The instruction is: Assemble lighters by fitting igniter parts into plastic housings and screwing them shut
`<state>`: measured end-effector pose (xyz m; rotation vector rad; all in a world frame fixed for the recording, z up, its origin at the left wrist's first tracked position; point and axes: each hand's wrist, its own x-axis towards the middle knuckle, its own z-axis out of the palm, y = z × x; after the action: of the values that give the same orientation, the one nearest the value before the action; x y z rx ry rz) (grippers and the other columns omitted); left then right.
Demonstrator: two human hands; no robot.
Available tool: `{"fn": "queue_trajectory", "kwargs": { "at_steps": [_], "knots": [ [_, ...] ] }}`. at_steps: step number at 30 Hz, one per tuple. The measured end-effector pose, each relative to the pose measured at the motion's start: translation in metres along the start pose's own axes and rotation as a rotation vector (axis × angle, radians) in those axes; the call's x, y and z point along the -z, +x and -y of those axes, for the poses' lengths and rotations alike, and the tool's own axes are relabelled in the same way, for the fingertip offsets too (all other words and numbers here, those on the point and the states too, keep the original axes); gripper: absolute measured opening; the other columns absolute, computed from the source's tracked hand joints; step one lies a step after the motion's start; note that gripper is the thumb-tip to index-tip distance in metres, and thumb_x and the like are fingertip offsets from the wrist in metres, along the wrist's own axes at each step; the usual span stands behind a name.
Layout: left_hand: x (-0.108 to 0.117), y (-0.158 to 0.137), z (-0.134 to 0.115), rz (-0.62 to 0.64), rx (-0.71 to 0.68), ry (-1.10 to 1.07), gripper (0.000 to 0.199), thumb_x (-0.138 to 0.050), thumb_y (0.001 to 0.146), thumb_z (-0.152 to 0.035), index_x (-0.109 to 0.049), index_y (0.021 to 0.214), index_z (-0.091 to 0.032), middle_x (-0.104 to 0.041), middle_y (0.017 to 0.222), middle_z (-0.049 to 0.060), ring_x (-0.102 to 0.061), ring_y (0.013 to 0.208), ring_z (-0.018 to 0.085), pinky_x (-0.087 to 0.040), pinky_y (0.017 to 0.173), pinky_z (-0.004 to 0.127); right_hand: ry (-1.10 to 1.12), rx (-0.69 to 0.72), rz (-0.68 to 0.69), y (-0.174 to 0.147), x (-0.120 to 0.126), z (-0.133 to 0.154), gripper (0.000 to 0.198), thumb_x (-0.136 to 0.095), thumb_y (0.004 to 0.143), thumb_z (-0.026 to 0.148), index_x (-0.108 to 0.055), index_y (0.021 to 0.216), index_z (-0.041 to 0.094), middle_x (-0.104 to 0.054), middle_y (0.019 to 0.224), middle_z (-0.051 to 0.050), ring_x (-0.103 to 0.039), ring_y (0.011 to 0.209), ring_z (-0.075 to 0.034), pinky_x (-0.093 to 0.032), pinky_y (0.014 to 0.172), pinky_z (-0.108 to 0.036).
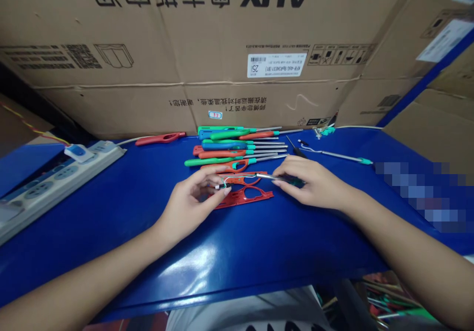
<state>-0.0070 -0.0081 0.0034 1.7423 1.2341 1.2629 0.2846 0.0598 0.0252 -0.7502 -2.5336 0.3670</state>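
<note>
Between the thumb and fingers of my left hand point(202, 193) is a small black igniter part point(224, 186) with a white end. Thin pale wires point(239, 175) run from it to a silver metal tube point(265, 176). My right hand point(309, 180) is closed on that tube, and something dark, partly hidden, lies under its fingers. Below the hands two red lighter shell halves point(246, 196) rest on the blue table, partly covered by my left hand. Just behind them lie several gas lighters point(225, 155) in green, blue and orange, their metal tubes pointing right.
A white power strip point(62, 180) with a plug runs along the left. One red lighter handle point(160, 139) lies at the back left. To the right are a screwdriver point(294, 146) and another wired metal tube point(338, 157). A large cardboard box point(148, 109) stands behind the table.
</note>
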Motion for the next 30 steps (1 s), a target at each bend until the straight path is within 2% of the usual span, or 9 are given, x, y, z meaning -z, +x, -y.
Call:
{"fn": "queue_trajectory", "kwargs": {
  "at_steps": [6,9,12,14,18,23,30],
  "knots": [
    [0.005,-0.005,0.001,0.026,-0.175,0.27,0.035,-0.072,0.089,-0.025,-0.068,0.123,-0.023,-0.074,0.091,0.0,-0.072,0.08,0.014,-0.06,0.076,0.025,0.115,-0.071,0.129,0.0,0.007,-0.001,0.014,-0.054,0.095,0.022,-0.065,0.103,0.02,-0.063,0.098,-0.007,-0.059,0.082,-0.018,-0.049,0.073,-0.031],
    [0.007,-0.005,-0.004,0.08,-0.274,0.383,0.021,-0.07,0.092,-0.024,-0.074,0.113,-0.022,-0.078,0.099,0.001,-0.074,0.082,0.014,-0.06,0.073,0.023,0.201,-0.094,0.261,-0.001,0.014,-0.001,0.011,-0.057,0.092,0.021,-0.066,0.098,0.019,-0.061,0.097,-0.006,-0.058,0.081,-0.016,-0.048,0.073,-0.03],
    [0.006,-0.004,-0.007,0.116,-0.293,0.398,0.014,-0.068,0.093,-0.023,-0.077,0.103,-0.021,-0.08,0.103,0.002,-0.076,0.089,0.017,-0.06,0.074,0.022,0.317,-0.156,0.351,-0.002,0.018,0.001,0.015,-0.059,0.094,0.028,-0.063,0.105,0.019,-0.061,0.089,-0.003,-0.056,0.078,-0.015,-0.047,0.07,-0.028],
    [0.005,-0.003,-0.006,0.109,-0.276,0.395,0.014,-0.069,0.093,-0.024,-0.077,0.104,-0.021,-0.081,0.102,0.002,-0.076,0.088,0.017,-0.06,0.075,0.022,0.383,-0.214,0.368,-0.002,0.018,0.002,0.021,-0.06,0.095,0.035,-0.059,0.108,0.019,-0.061,0.087,-0.001,-0.055,0.075,-0.014,-0.046,0.067,-0.026],
    [0.004,-0.002,-0.003,0.107,-0.239,0.415,0.016,-0.069,0.093,-0.028,-0.077,0.106,-0.021,-0.08,0.102,0.002,-0.076,0.085,0.017,-0.06,0.071,0.023,0.396,-0.255,0.407,-0.002,0.016,0.002,0.023,-0.059,0.096,0.041,-0.06,0.098,0.018,-0.062,0.084,-0.001,-0.053,0.071,-0.013,-0.044,0.064,-0.026],
    [0.002,0.001,-0.001,0.185,-0.257,0.431,0.017,-0.063,0.097,-0.025,-0.076,0.105,-0.02,-0.078,0.103,0.005,-0.075,0.092,0.018,-0.06,0.082,0.028,0.301,-0.219,0.395,-0.002,0.017,-0.006,0.018,-0.059,0.095,0.035,-0.065,0.092,0.018,-0.066,0.092,-0.005,-0.057,0.08,-0.016,-0.046,0.073,-0.03],
    [0.0,0.005,0.003,0.24,-0.349,0.497,0.02,-0.059,0.1,-0.024,-0.076,0.11,-0.021,-0.071,0.1,0.007,-0.07,0.091,0.018,-0.06,0.081,0.03,0.258,-0.219,0.346,-0.003,0.017,-0.015,0.021,-0.058,0.095,0.036,-0.068,0.099,0.018,-0.069,0.096,-0.007,-0.061,0.084,-0.018,-0.049,0.076,-0.032]
  ]
}}
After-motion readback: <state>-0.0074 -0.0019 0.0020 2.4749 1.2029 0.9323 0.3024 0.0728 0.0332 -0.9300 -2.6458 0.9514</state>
